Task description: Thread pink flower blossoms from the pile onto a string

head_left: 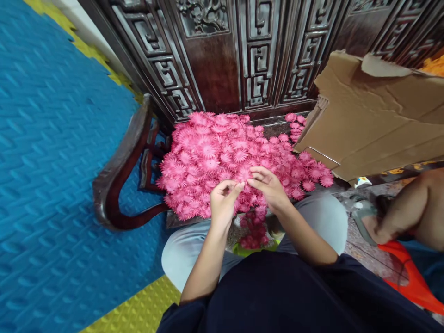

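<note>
Both the left hand [224,202] and right hand [268,186] pinch one pink flower [243,175] above a green bowl [255,249] of flowers.

Cardboard box [374,115] close right, armrest [120,171] left of flower pile [229,157]

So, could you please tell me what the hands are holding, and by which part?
Both the left hand and the right hand pinch one pink flower by its edge petals, fingertips meeting over the pile.
</note>
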A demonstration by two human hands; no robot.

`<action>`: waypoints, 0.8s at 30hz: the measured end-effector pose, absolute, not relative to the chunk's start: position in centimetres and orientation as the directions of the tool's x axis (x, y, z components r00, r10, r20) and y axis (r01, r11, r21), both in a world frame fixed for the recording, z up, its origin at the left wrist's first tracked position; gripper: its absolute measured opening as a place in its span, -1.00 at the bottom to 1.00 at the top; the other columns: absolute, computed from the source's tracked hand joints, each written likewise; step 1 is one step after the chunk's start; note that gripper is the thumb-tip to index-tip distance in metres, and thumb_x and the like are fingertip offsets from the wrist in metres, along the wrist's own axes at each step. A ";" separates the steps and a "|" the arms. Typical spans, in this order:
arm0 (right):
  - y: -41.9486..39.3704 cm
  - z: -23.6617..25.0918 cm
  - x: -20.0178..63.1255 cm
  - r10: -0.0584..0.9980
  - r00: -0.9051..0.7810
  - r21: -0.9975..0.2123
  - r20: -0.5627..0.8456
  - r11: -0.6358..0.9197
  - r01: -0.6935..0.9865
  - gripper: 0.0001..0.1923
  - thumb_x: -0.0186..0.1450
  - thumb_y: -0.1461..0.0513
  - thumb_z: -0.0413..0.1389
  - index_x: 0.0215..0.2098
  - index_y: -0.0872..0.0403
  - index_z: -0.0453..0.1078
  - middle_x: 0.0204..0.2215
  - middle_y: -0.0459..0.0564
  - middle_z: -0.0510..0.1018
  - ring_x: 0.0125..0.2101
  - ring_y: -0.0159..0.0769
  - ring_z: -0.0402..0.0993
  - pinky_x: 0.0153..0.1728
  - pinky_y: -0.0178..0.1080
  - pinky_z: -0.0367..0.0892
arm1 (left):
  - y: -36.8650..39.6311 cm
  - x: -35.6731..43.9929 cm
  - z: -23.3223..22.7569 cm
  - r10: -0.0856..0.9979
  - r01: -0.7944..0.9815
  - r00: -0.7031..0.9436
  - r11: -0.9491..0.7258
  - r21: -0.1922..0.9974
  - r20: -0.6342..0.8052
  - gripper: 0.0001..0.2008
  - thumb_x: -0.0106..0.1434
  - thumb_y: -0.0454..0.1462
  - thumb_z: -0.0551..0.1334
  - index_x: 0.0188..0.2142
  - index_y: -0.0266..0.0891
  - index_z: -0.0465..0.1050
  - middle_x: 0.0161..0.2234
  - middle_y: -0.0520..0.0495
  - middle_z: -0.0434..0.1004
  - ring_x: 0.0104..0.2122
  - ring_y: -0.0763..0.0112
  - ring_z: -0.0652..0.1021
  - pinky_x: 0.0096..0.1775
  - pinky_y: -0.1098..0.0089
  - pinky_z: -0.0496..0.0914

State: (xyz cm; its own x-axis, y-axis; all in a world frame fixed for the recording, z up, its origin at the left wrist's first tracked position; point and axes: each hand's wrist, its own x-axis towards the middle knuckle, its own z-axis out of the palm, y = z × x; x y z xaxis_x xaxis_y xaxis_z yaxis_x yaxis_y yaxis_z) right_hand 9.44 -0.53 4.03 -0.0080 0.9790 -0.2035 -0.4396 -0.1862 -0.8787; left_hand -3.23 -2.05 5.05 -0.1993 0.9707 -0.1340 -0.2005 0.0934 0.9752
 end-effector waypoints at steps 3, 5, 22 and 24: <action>0.3 4.5 9.6 0.991 -0.020 -0.903 -0.132 -0.129 -0.409 -0.63 -0.14 0.23 0.37 -0.34 0.01 0.45 -0.52 -0.21 0.49 -0.43 -0.49 0.40 -0.32 -0.37 0.34 | -1.6 -3.2 4.9 0.970 -0.248 -0.203 0.081 0.965 -0.133 -0.70 -0.10 -0.13 0.41 -0.53 -0.28 0.40 -0.54 0.10 0.36 -0.49 0.58 0.36 -0.34 0.52 0.28; 0.9 4.6 9.6 0.991 -0.041 -0.901 -0.126 -0.132 -0.412 -0.63 -0.14 0.24 0.37 -0.35 0.00 0.44 -0.52 -0.22 0.49 -0.44 -0.51 0.39 -0.32 -0.37 0.34 | -1.2 -3.2 4.7 0.974 -0.267 -0.194 0.066 0.961 -0.121 -0.68 -0.07 -0.09 0.40 -0.50 -0.27 0.40 -0.52 0.09 0.37 -0.46 0.58 0.36 -0.32 0.53 0.29; -0.6 4.7 8.5 0.985 0.003 -0.984 0.171 0.171 -0.052 -0.84 0.12 0.18 0.23 -0.29 -0.04 0.47 -0.35 -0.10 0.54 -0.30 -0.35 0.43 -0.17 -0.23 0.31 | -0.9 -3.7 5.2 0.979 -0.337 -0.120 0.116 0.934 -0.165 -0.69 -0.14 -0.07 0.44 -0.50 -0.23 0.48 -0.52 0.07 0.45 -0.45 0.54 0.42 -0.33 0.50 0.32; -0.7 4.7 8.4 0.990 0.018 -0.987 0.137 0.138 -0.076 -0.89 0.12 0.17 0.24 -0.36 -0.03 0.48 -0.39 -0.12 0.56 -0.33 -0.36 0.44 -0.20 -0.23 0.32 | -1.1 -3.9 5.3 0.984 -0.350 -0.100 0.107 0.931 -0.151 -0.70 -0.12 -0.07 0.43 -0.49 -0.22 0.50 -0.50 0.06 0.47 -0.43 0.54 0.43 -0.29 0.49 0.33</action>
State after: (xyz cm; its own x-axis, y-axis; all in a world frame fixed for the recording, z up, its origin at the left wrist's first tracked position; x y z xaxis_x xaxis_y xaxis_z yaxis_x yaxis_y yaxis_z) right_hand 8.37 -0.68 4.68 0.0180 0.9904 0.1374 -0.0764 0.1384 -0.9874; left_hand -3.89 -1.10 5.27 -0.0999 0.9835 -0.1507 -0.3500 0.1070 0.9306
